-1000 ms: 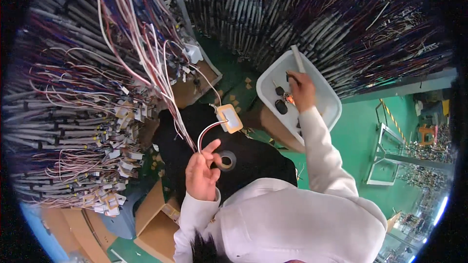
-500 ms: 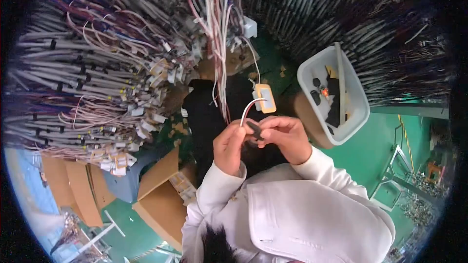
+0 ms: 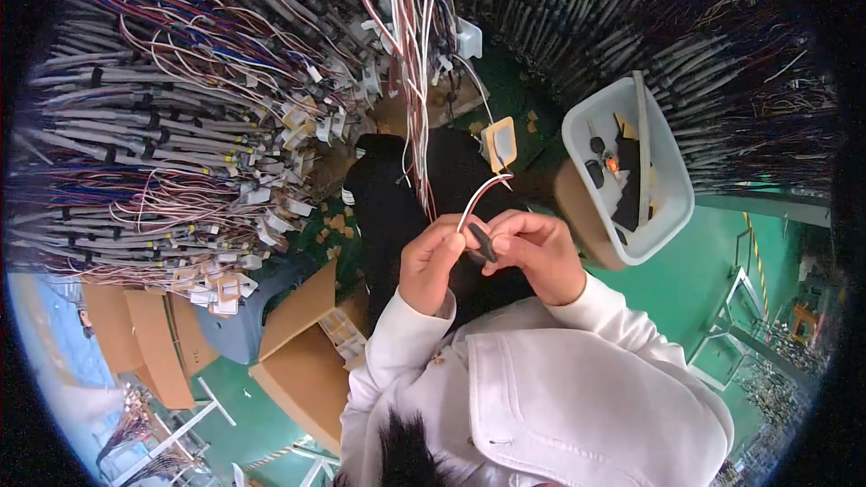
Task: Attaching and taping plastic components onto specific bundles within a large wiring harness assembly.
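Close in front of my body, both hands meet at chest height. My left hand (image 3: 429, 263) pinches a small group of red and white wires (image 3: 476, 201), whose free ends curve up and to the right. With thumb and fingers closed, my right hand (image 3: 548, 257) grips a small flat black piece (image 3: 483, 243) against the wires; its exact kind is hard to make out. Just beyond the wire ends hangs a white connector with a yellow-tan frame (image 3: 499, 143). A bundle of white and red wires (image 3: 413, 81) comes down from above toward my left hand.
A pale plastic bin (image 3: 683, 194) with black pieces and an orange item stands to the right. Racks of grey-sleeved cables (image 3: 135, 117) with white connectors crowd the left; more cables (image 3: 559, 9) fill the far right. An opened cardboard box (image 3: 302, 383) sits at lower left.
The wire ends have swung to the right and bend over further. My hands stay together, shifted slightly right in the view, with the black piece turned a little.
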Motion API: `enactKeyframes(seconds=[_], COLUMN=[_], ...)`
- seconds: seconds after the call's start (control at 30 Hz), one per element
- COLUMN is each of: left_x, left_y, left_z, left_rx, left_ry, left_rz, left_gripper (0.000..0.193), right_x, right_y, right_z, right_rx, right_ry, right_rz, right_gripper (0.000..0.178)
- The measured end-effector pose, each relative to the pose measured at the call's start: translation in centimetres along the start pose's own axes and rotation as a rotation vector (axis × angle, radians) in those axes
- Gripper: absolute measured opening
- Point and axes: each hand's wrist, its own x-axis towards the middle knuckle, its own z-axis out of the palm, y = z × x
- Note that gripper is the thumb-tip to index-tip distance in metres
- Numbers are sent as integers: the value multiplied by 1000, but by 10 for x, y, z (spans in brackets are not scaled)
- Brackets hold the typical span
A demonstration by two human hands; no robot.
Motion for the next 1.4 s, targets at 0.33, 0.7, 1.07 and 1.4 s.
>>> enactKeyframes(seconds=[0.33,0.7,1.07,1.4], left_x=[-4,4,4,7], left_y=[-3,3,3,-8], left_z=[30,23,29,33], left_rx=[-169,-254,-24,382], left_ry=[17,203,120,158], left_rz=[-116,-208,-172,-54], left_gripper=[23,23,24,26], right_x=[-3,-16,9,17], right_y=[-2,-43,-8,7], right_z=[10,-53,-29,-10], right_rx=[-927,-1129,-281,147], right_ry=[295,383,342,469], right_rz=[-608,-400,-61,31], right_gripper=[5,22,17,21])
